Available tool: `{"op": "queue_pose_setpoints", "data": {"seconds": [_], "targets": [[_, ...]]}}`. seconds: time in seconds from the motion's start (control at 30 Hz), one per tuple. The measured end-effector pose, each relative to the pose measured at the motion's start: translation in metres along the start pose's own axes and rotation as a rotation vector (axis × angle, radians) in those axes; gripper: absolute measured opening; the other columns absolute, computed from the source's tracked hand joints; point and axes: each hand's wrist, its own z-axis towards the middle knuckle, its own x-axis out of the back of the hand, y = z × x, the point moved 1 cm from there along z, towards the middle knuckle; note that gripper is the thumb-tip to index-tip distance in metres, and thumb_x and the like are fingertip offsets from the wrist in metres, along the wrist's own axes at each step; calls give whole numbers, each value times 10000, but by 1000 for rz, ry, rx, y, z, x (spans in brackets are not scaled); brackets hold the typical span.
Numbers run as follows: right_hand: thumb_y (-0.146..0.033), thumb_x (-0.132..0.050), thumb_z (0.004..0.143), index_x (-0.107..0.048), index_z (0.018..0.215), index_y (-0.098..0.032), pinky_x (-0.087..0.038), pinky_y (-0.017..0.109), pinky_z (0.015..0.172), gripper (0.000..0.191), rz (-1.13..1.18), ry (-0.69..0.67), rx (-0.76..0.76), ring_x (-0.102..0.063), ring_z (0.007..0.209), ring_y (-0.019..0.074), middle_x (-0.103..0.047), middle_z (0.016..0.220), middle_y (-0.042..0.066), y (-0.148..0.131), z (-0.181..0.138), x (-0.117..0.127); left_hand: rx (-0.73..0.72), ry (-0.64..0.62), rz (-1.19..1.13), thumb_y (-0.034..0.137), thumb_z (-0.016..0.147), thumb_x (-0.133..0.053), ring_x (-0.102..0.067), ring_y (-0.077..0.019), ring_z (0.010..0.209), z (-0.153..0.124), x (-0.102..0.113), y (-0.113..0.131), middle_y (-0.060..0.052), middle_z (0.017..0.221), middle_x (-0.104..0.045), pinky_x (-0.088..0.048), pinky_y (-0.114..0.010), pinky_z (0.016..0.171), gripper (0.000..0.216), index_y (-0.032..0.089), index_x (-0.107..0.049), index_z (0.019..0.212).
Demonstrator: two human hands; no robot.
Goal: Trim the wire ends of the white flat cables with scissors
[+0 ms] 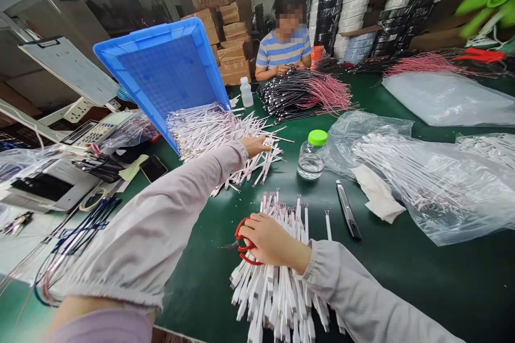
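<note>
My left hand (256, 146) reaches out to a loose pile of white cables (201, 128), its fingers closed together on a cable at the pile's right edge. Below it, my right hand (269, 241) is closed around red-handled scissors (243, 249); their blades point left. Under that hand lies a bundle of white cables (273, 295) with flat plugs towards me and stripped wire ends pointing away. One cable (328, 225) sits slightly apart on the bundle's right. A blue plastic crate (161, 69) stands tilted behind the loose pile.
A jar with a green lid (311, 155), a utility knife (348, 209) and a tissue (378, 193) lie to the right, beside bagged cables (434, 177). Across the green table a person (284, 43) sits behind black and pink wires (306, 91). A phone (153, 169) lies left.
</note>
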Motion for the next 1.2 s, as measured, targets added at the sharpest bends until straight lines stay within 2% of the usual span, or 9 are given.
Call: {"op": "queue_pose_setpoints", "data": {"seconds": [0.17,0.33,0.43,0.63,0.8,0.9,1.03,1.2], "targets": [[-88,-525,821,-613,974,-168,-398,310,746,194,0,10,1,-499,824,185,-636,886,53,-1,0,-2,-77,-27,63,90,813,-530,-573,-172,760,2,-8,-4,-108,1203,-550,-418,-268,680,465,261,-584,1241],[-90,-544,801,-610,982,-173,-410,312,744,209,4,13,-15,-504,809,183,-640,897,42,0,-1,-5,-164,-32,137,52,828,-460,-556,-170,743,8,-18,3,-96,1226,-551,-391,-277,681,542,319,-540,1293],[-92,-542,808,-601,1000,-186,-417,317,755,222,3,29,-18,-508,822,185,-642,918,32,0,-1,-5,-187,-18,159,27,838,-423,-576,-182,779,8,-23,0,-102,1259,-548,-396,-286,716,586,335,-505,1329],[-62,-533,798,-587,912,-193,-433,328,741,182,16,84,-34,-502,788,183,-625,865,21,-1,-2,-11,-209,-15,171,40,802,-515,-609,-213,859,2,-27,-4,-115,1230,-570,-424,-300,756,596,322,-511,1327],[-35,-551,768,-584,913,-195,-447,343,750,218,15,87,-29,-506,802,193,-616,868,28,0,-4,-15,-251,14,163,-18,845,-362,-599,-225,919,7,-35,8,-106,1272,-531,-406,-321,773,654,371,-474,1358],[-32,-571,750,-579,924,-205,-452,343,751,245,20,94,-31,-512,807,196,-615,869,23,0,-4,-14,-309,57,180,-13,834,-387,-597,-240,925,9,-38,9,-104,1280,-523,-403,-329,762,662,373,-461,1366],[-37,-593,742,-571,926,-216,-456,340,757,258,11,92,-38,-520,803,193,-608,857,16,0,-5,-14,-397,74,195,7,788,-502,-595,-224,852,10,-40,1,-99,1259,-539,-409,-330,741,601,334,-523,1291],[-39,-568,764,-567,930,-211,-452,351,767,239,3,92,-23,-521,799,197,-607,861,27,0,-4,-15,-430,47,161,-22,784,-473,-560,-207,821,11,-45,-10,-92,1191,-557,-373,-317,673,437,273,-617,1073]]}}
